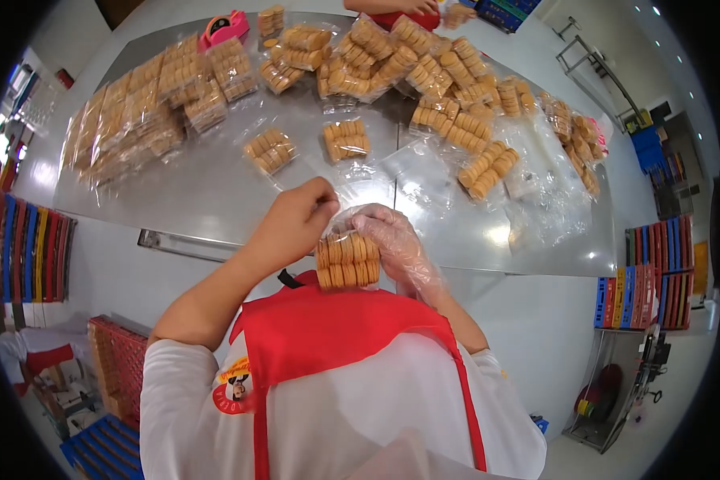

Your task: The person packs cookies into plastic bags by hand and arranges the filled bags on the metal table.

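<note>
A clear plastic bag of round cookies [348,262], stacked in rows, hangs just above my red apron at the table's near edge. My left hand [296,214] is bare and closed, its fingers pinching at the bag's upper plastic edge. In a transparent plastic glove, my right hand [390,238] grips the top right side of the same bag. Its fingertips are partly covered by the glove's creases. Just beyond my hands, two smaller cookie packs, a left one [270,150] and a right one [346,140], lie on the steel table [208,196].
A large stack of packed cookies [132,120] covers the table's left side, with a pink tape dispenser [226,30] behind it. More packs [368,60] are heaped at the back. Loose clear bags [544,212] lie at right. Across the table another person's hands [456,14] show.
</note>
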`<state>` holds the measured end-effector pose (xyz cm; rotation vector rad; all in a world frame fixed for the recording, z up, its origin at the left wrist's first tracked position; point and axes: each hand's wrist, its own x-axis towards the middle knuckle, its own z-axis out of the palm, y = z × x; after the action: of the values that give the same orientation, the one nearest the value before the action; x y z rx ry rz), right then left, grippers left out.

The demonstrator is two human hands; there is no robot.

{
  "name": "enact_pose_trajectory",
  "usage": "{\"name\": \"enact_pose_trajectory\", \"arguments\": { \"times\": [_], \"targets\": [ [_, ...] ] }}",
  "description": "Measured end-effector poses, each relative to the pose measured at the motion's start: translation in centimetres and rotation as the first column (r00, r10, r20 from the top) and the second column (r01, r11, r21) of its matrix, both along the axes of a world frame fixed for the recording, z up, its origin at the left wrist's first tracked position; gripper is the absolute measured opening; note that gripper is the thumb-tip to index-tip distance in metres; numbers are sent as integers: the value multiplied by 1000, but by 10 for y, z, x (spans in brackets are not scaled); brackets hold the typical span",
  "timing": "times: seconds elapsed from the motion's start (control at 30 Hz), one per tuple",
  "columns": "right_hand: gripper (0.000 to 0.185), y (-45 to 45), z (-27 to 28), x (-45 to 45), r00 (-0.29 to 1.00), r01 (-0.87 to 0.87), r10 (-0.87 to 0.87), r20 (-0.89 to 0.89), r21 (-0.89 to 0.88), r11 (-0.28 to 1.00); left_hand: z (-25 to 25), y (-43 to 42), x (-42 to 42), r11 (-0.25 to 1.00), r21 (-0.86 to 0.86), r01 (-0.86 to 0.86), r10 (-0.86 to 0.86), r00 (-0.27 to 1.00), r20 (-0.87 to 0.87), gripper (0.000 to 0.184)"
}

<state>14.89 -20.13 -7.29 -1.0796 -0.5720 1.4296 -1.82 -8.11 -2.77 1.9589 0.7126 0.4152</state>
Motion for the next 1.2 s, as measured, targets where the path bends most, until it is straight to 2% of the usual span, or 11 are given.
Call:
{"name": "enact_pose_trajectory", "arguments": {
  "times": [0.07,0.1,0.17,0.27,0.37,0.47,0.67,0.77,0.97,1.07,1.2],
  "targets": [
    [21,-3,4,-8,995,30,-38,-88,-87,996,-33,-9,-8,897,-393,-200,231,972,32,17],
    [21,-3,4,-10,992,40,-54,-112,-125,991,-30,-16,-12,776,-597,-206,281,959,34,18],
    [21,0,4,-12,984,54,-86,-156,-197,979,-18,-31,-17,416,-894,-165,378,926,5,22],
    [21,-1,13,-18,999,10,-16,-36,-164,986,-29,-42,-19,422,-900,-106,501,855,134,20],
    [20,-3,16,-22,995,59,-47,84,-144,988,-17,-46,-25,484,-866,-126,467,874,134,17],
    [20,-5,10,-18,988,43,-29,154,-94,995,-25,-44,-28,456,-876,-156,497,862,105,15],
    [17,-4,20,-25,989,138,-146,-30,-174,975,-18,-40,-27,404,-906,-123,511,852,113,12],
    [13,-3,19,-20,988,124,-105,113,-182,975,-12,-38,-28,372,-919,-129,434,899,50,13],
    [12,-6,22,-21,998,16,-3,55,-232,973,-29,-39,-34,293,-953,-72,474,877,80,15],
    [17,-8,35,-16,998,-53,45,-31,-299,953,-32,-34,-40,249,-966,-74,396,918,32,17],
    [26,-10,38,-7,973,-231,229,-29,-169,958,-52,-28,-60,419,-889,187,220,929,299,22]
  ]
}}
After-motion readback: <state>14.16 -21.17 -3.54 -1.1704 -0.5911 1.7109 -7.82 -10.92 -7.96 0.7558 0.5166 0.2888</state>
